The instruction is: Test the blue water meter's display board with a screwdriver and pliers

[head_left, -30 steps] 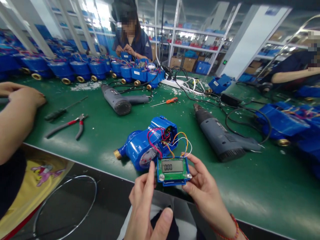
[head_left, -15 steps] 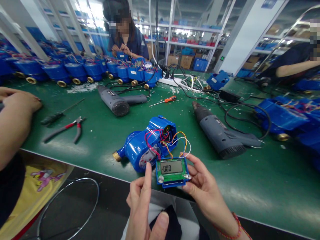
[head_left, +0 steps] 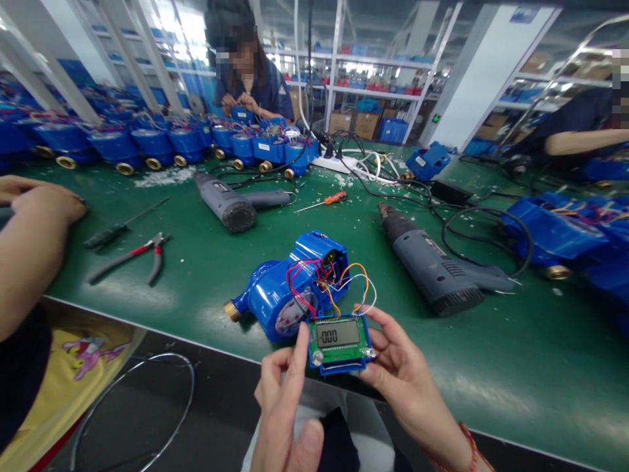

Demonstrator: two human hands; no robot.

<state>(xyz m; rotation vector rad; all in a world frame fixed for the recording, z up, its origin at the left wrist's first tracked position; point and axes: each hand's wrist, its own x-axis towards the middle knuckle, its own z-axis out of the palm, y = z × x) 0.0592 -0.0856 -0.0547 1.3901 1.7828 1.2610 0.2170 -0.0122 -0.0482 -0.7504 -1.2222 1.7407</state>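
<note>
A green display board in a blue frame shows zeros on its screen, and my right hand grips its right edge. My left hand is beside the board's left edge, index finger stretched out at that edge and thumb apart; whether the fingertip touches it I cannot tell. Red, yellow, orange and white wires run from the board into the open housing of a blue water meter. The meter lies on the bench just behind the board, its brass threaded end pointing left.
Two grey heat guns lie left and right of the meter. An orange screwdriver, red-handled cutters and a dark-handled screwdriver rest on the green bench. Several blue meters line the back. Co-workers' arms are nearby.
My left index finger has moved right, from over the meter's dial to the board's left edge. My right hand keeps its hold on the board.
</note>
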